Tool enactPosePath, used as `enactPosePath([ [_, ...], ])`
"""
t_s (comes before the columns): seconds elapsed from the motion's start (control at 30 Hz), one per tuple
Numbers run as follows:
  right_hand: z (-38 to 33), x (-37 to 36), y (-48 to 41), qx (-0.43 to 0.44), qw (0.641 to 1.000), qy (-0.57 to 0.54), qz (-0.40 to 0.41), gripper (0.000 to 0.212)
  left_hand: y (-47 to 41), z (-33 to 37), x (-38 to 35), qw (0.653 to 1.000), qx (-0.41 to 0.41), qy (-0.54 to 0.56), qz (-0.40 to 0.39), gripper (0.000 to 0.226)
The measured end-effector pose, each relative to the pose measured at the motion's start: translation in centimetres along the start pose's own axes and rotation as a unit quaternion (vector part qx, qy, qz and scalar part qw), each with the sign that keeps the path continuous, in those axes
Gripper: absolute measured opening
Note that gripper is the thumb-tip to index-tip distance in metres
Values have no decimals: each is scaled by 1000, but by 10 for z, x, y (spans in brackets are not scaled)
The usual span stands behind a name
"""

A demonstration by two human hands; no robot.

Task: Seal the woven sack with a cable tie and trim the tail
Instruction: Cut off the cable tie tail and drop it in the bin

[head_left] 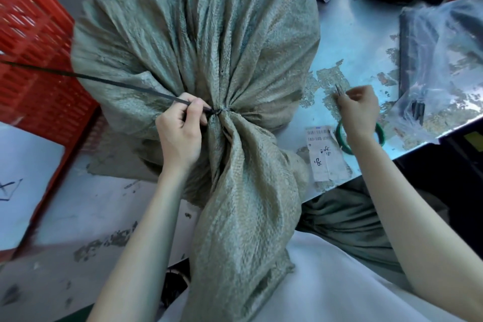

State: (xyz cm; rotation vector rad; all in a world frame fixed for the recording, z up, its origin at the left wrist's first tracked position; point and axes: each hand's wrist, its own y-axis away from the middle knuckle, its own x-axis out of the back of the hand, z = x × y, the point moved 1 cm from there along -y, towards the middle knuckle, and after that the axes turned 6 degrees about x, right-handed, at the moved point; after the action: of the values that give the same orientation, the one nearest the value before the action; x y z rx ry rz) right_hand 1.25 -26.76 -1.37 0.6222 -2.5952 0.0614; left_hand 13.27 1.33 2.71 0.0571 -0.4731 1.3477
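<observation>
Lying on the scuffed pale-blue worktop (366, 42) in the head view, the bulky grey-green woven plastic sack (209, 42) fills the middle. Its mouth is gathered into a tight neck, and the loose end spills toward the person's lap. A thin black plastic cable tie (104, 80) is looped round that neck. Its long tail runs straight out to the left, across the sack and over the red slotted plastic crate (34, 60). The left hand (183, 131) rests against the sack just beside the neck, its grip closed on the cable tie, thumb and curled fingers pinching the strap where it leaves the loop. The right hand (358, 110) is well apart from the sack, above the worktop. Its grip is narrow round a slim dark tool (338, 91) whose tip sticks out past the fingers; what kind of tool it is cannot be told. A green bangle (340, 136) circles that wrist. Near it lies 1 white paper label with handwriting (324, 154), and farther right a clear plastic bag (444, 65) with dark contents.
</observation>
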Motion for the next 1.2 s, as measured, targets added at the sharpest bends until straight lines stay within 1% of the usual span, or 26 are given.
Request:
enactPosePath([
  [0.07, 27, 8, -10, 5, 987, 159, 0, 27, 0, -2, 0, 1000, 3, 15, -6, 32],
  [0.1, 37, 12, -11, 0, 976, 220, -3, 30, 0, -3, 0, 1000, 3, 21, -9, 32],
  [0.13, 48, 14, -13, -8, 967, 255, -2, 31, 0, -4, 1, 1000, 3, 24, -11, 32],
  [0.17, 55, 17, -12, -16, 964, 266, 2, 31, -1, -5, 1, 1000, 2, 25, -13, 31],
  [0.27, 69, 19, -6, -21, 968, 250, 17, 31, -1, -7, 1, 1000, -1, 25, -18, 30],
  [0.43, 72, 18, -1, 16, 952, 307, -8, 37, 0, -9, 0, 999, -3, 36, -16, 30],
  [0.53, 71, 18, -3, 25, 954, 297, -33, 40, -1, -8, 1, 999, -1, 48, -19, 30],
  [0.6, 67, 18, -3, 21, 958, 283, -35, 42, -1, -8, 0, 998, -2, 52, -19, 29],
  [0.67, 62, 16, -1, 5, 970, 241, -22, 44, 0, -9, 1, 998, -3, 59, -16, 29],
  [0.73, 56, 13, 3, -20, 988, 156, 5, 41, 0, -9, 1, 997, -2, 71, -14, 31],
  [0.8, 45, 10, 11, -26, 997, 65, 26, 39, -1, -9, 1, 997, 1, 78, -11, 35],
  [0.87, 25, 8, 24, -12, 999, -33, 21, 38, -2, -9, 0, 996, 7, 89, -5, 39],
  [0.97, -27, 7, 51, 31, 986, -162, -7, 29, -1, -9, -1, 992, 36, 124, 5, 40],
  [1.03, -62, 6, 70, 55, 970, -225, -69, 24, 0, -9, -1, 986, 64, 153, 10, 40],
  [1.1, -91, 5, 89, 76, 946, -269, -167, 18, -1, -10, 0, 975, 98, 198, 19, 39],
  [1.17, -110, 0, 108, 70, 909, -307, -273, 18, -5, -13, 2, 966, 116, 231, 19, 43],
  [1.2, -118, -3, 117, 52, 886, -332, -321, 20, -6, -13, 3, 964, 118, 237, 14, 46],
])
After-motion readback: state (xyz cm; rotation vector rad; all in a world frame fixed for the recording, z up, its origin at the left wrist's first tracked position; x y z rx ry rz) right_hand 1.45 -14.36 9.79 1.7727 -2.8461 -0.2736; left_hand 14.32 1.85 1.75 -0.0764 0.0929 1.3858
